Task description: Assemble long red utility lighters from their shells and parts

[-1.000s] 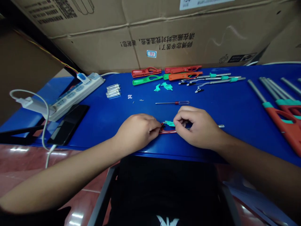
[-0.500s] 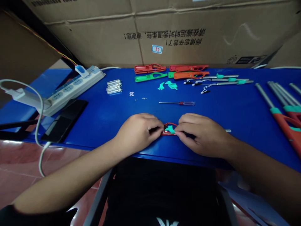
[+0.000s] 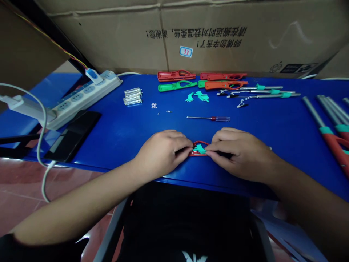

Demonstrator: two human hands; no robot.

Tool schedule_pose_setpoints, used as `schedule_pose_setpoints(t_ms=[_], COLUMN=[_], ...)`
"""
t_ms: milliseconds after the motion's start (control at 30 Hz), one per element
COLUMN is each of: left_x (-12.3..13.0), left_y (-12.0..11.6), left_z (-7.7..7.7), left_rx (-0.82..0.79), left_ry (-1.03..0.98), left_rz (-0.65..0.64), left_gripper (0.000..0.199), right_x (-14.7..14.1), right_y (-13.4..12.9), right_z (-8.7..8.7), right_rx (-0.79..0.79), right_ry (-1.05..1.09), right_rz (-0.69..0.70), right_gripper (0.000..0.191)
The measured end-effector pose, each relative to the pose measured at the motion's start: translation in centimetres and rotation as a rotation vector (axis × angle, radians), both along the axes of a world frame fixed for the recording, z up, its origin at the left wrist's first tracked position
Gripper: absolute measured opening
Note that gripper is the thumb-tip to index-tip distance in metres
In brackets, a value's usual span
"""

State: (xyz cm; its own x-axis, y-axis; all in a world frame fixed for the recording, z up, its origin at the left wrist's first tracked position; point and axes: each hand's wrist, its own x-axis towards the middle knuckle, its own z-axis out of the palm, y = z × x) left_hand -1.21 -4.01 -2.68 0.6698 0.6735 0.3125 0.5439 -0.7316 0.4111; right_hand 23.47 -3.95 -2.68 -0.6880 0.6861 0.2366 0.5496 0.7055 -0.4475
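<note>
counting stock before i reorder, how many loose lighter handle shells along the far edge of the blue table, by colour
red lighter shells: 2 (the right one may hide another)
green lighter shells: 2
orange lighter shell: 1
total: 5

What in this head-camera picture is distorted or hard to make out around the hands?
In the head view, wide-angle bending curves the front edge of the blue painted table; the left hand and right hand hide most of the red plastic frame, which stays fairly sharp; no strong glare.
</note>
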Motion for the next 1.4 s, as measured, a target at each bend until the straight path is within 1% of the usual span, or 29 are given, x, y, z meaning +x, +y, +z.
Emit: schedule_pose_setpoints(t_ms=[100,200,300,433,533,600,700,833,967,1033,1200,1333,1400], left_x=[0.0,-0.1,-0.3,-0.5,-0.4,-0.3,-0.3,-0.3,-0.4,-0.3,-0.3,-0.4,-0.4], left_y=[0.0,-0.2,-0.9,-2.4,-3.0,-3.0,-2.9,-2.8,-2.7,-2.6,-2.4,-2.6,-2.8], left_z=[0.0,0.2,0.5,0.2,-0.4,-0.7,-0.8,-0.7,-0.8,-0.8,-0.7,-1.0,-1.2], left_rx=[0.007,0.005,-0.045,-0.131,-0.109,-0.110,-0.156,-0.208,-0.218,-0.224,-0.227,-0.170,-0.122], left_ry=[-0.007,-0.021,-0.024,-0.012,-0.048,-0.092,-0.130,-0.128,-0.146,-0.160,-0.165,-0.167,-0.165], left_rz=[-0.001,-0.016,-0.030,0.017,0.059,0.065,0.063,0.065,0.061,0.062,0.055,0.053,0.058], left_gripper=[0.013,0.014,0.017,0.024,0.024,0.025,0.025,0.024,0.021,0.020,0.020,0.020,0.020], right_x=[-0.2,-0.4,-0.5,-0.5,-0.3,-0.2,-0.2,-0.7,-1.2,-1.2,-0.8,-0.4,-0.3], right_y=[0.0,0.0,-0.2,-0.6,-0.9,-0.9,-1.1,-1.4,-1.8,-1.7,-1.1,-0.9,-0.8], right_z=[0.1,0.0,0.1,0.2,0.2,0.3,0.6,0.9,1.0,0.9,0.2,-0.1,-0.1], right_rx=[0.017,0.023,0.035,0.079,0.113,0.128,0.165,0.263,0.332,0.315,0.137,0.154,0.125], right_ry=[0.036,0.039,0.014,-0.026,-0.089,-0.133,-0.178,-0.227,-0.272,-0.254,-0.072,-0.037,-0.002], right_rz=[0.028,0.017,0.021,0.034,0.027,0.044,0.077,0.089,0.141,0.149,0.099,0.106,0.115], right_gripper=[0.018,0.020,0.024,0.023,0.023,0.023,0.023,0.024,0.025,0.025,0.022,0.023,0.022])
